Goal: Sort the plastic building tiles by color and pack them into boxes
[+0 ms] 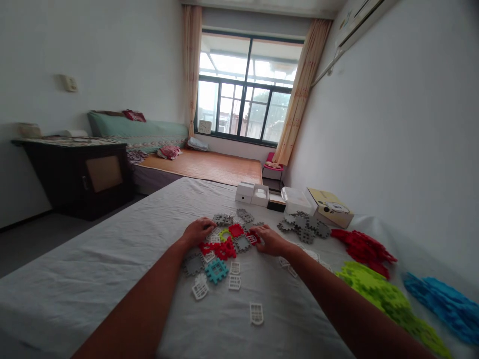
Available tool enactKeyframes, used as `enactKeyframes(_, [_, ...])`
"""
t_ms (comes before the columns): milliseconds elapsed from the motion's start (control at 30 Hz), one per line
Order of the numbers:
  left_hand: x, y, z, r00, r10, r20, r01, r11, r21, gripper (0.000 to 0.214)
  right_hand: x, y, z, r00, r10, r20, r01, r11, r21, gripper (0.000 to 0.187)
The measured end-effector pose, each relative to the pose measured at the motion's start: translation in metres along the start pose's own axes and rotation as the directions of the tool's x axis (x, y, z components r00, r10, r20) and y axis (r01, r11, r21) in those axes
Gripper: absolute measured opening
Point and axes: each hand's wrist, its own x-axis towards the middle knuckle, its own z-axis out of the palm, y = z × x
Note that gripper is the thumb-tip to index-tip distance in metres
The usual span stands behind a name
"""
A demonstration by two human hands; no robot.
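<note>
Lying mid-frame, the cluster of red, grey and lime notched plastic tiles (227, 245) sits between the left hand (198, 232) and right hand (271, 240), equally near. Both rest on it palm-down; whether either grips a tile I cannot tell.

Left hand (198, 232) covers part of red pieces (221, 249); fingertips hidden, grasp unclear. Right hand (271, 241): fingers too small to read. Blue pile (441, 304) cut by right edge, green pile (377, 289) by bottom edge. Air conditioner (359, 20) cropped at top.
</note>
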Motion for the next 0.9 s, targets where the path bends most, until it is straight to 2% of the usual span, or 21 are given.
enactKeyframes(100, [0.001, -0.002, 0.002, 1.0, 0.003, 0.001, -0.003, 1.0, -0.003, 0.031, -0.002, 0.001, -0.001, 1.0, 0.002, -0.004, -0.002, 1.0, -0.004, 0.045])
enactKeyframes(233, [0.0, -0.001, 0.002, 1.0, 0.019, -0.004, -0.019, 1.0, 0.01, 0.032, -0.016, 0.001, -0.003, 1.0, 0.007, -0.009, -0.007, 1.0, -0.003, 0.039])
enactKeyframes(367, [0.0, 0.001, 0.0, 1.0, 0.013, -0.007, -0.013, 1.0, 0.028, 0.032, -0.028, 0.001, -0.004, 1.0, -0.006, -0.004, 0.007, 0.997, 0.076, 0.035])
enactKeyframes(667, [0.0, 0.001, -0.001, 1.0, 0.016, 0.0, -0.016, 0.999, 0.036, 0.031, -0.03, -0.007, -0.002, 0.99, 0.134, -0.054, -0.126, 0.984, 0.129, 0.016])
enactKeyframes(767, [0.0, 0.0, 0.0, 1.0, 0.016, -0.004, -0.016, 1.0, 0.024, 0.032, -0.033, -0.002, 0.0, 0.985, 0.16, -0.056, -0.152, 0.98, 0.128, 0.017])
enactKeyframes(900, [0.001, 0.0, 0.0, 1.0, -0.006, 0.003, 0.006, 1.0, 0.006, 0.031, -0.039, 0.003, -0.006, 0.98, 0.185, -0.071, -0.178, 0.979, 0.104, 0.029])
